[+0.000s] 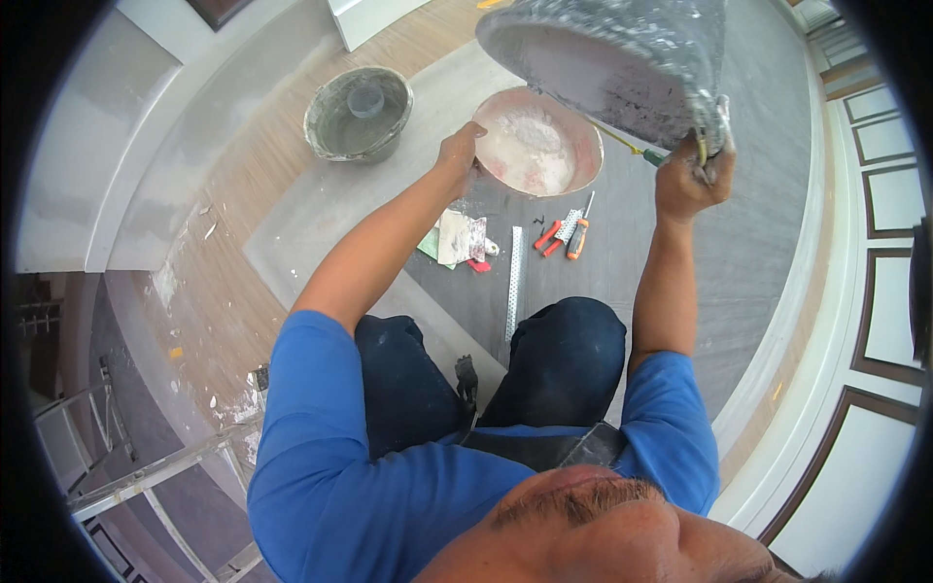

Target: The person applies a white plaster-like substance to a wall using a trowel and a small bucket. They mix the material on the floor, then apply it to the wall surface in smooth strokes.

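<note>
The left hand (462, 157) clamps its grip on the pink bowl (585, 160), right of the grey tub (389, 144); the right hand (695, 180) grips the edge of the tilted bucket (651, 34). Both vessels look stiff, probably dusty-slick, steadier with 2 rim holds.

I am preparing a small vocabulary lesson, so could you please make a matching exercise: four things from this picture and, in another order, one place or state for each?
Things
1. Pink bowl
2. Splattered bucket
3. Grey basin
4. Perforated strip

Places and states
A. Has a cup-like thing inside
B. Tilted, gripped by the right hand
C. Lying in front of the knees
D. Held by the left hand, white powder inside

Pairs: 1-D, 2-B, 3-A, 4-C
</note>
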Motion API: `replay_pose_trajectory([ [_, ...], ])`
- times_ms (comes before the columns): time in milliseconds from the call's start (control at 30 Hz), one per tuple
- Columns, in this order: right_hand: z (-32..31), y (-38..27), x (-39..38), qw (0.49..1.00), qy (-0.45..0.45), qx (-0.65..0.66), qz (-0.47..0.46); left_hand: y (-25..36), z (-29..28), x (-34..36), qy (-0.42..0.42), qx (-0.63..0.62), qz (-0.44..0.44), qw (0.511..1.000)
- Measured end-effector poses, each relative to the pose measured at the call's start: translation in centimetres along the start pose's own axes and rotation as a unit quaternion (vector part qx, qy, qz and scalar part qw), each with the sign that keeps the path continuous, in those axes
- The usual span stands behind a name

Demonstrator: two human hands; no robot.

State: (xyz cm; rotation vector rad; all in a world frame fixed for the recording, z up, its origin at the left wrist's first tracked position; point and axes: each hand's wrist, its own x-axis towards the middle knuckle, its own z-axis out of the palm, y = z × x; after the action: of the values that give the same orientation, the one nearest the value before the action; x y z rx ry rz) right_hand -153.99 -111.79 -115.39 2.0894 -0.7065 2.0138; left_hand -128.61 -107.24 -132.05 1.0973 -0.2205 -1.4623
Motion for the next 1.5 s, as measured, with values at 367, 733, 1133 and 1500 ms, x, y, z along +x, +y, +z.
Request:
replay_pose_trajectory([
  [367,0.9,5.5,-10.0,0.996,-0.068,0.045,0.038,-14.0,-2.9,10.2,0.184,-0.003,-0.071,0.980],
  [733,1.2,8.0,-16.3,0.989,-0.120,0.008,0.086,-14.4,-3.9,10.9,0.313,0.249,0.029,0.916],
  [1133,-0.2,5.6,-21.6,0.968,-0.244,0.042,0.040,-1.2,-0.6,5.8,0.151,-0.199,-0.142,0.958],
  [1500,-1.6,17.9,-16.6,0.790,0.025,0.295,0.538,-5.0,-4.4,5.0,0.101,-0.074,-0.134,0.983],
])
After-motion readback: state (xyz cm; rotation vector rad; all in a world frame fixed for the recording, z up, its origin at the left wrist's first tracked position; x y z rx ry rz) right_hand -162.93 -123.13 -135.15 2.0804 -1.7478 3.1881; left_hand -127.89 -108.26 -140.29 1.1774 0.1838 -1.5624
